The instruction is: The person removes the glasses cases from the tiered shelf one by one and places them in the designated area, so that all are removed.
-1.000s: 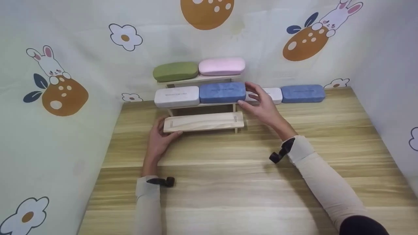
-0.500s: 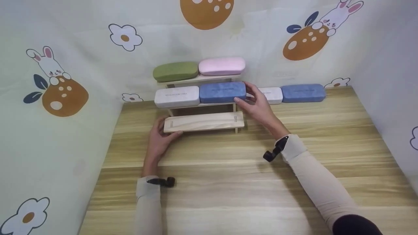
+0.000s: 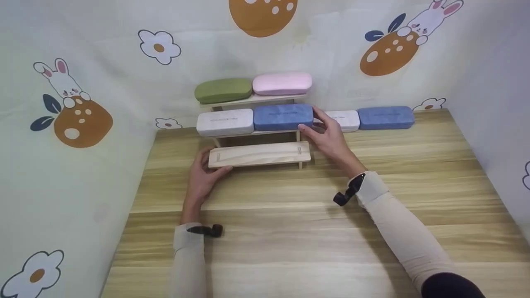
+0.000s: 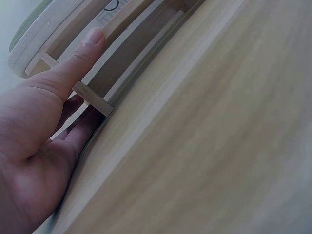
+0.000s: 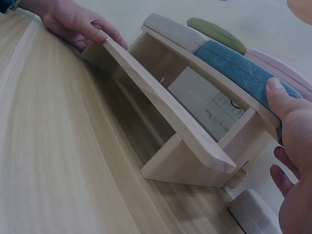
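A stepped wooden rack [image 3: 260,155] stands at the back of the table, its lowest board bare. My left hand [image 3: 201,177] grips that board's left end, the thumb along the front edge and the fingers behind. On the middle step, a white glasses case [image 3: 225,123] and a blue glasses case [image 3: 281,117] sit end to end. With my right hand [image 3: 332,140] I hold the blue case's right end, thumb on its front; the right wrist view shows the thumb [image 5: 277,92] against its side. A green case [image 3: 223,90] and a pink case [image 3: 282,84] lie on the top step.
Right of the rack, another white case [image 3: 348,120], partly hidden by my right hand, and a second blue case [image 3: 386,118] rest on the wooden table [image 3: 281,231] along the back wall. Printed cloth walls [image 3: 198,54] enclose the back and sides.
My right hand has shifted slightly left, its thumb coming further onto the front of the blue case. The left hand and the rack stay where they were.
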Demonstrator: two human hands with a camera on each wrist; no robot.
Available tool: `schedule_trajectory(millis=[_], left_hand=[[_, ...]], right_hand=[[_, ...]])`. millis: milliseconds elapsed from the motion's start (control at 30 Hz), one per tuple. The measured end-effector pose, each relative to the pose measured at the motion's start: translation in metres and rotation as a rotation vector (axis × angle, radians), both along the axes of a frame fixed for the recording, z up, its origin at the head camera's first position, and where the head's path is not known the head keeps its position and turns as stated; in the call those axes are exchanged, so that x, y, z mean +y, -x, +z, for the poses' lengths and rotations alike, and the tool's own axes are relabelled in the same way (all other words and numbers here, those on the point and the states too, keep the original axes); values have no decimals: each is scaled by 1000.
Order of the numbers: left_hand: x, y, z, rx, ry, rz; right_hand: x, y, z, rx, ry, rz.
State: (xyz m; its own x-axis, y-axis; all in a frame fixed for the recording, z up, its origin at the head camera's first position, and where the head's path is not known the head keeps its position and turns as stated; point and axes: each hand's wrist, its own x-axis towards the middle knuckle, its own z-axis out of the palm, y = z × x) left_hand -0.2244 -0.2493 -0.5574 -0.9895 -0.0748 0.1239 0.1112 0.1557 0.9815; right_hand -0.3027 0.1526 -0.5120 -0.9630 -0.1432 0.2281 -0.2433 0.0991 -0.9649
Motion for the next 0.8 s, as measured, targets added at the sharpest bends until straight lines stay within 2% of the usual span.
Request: schedule_trajectory(millis=[167, 300, 400, 467, 700, 800], left_hand=[[-3, 5, -10, -16, 16, 7], [-4, 6, -11, -14, 18, 4], [-4, 5, -11, -12, 11, 2], [-4, 5, -11, -11, 11, 5], [-3, 5, -10, -12, 30, 5], [-4, 4, -10, -10, 33, 13]], right_hand=[[2, -3, 0, 18, -38, -20], [5, -5, 0, 66, -85, -62], [8, -7, -1, 70, -90, -94], [11, -8, -1, 49, -71, -100], [21, -11, -2, -85, 68, -34], [24, -12, -2, -101, 93, -15]])
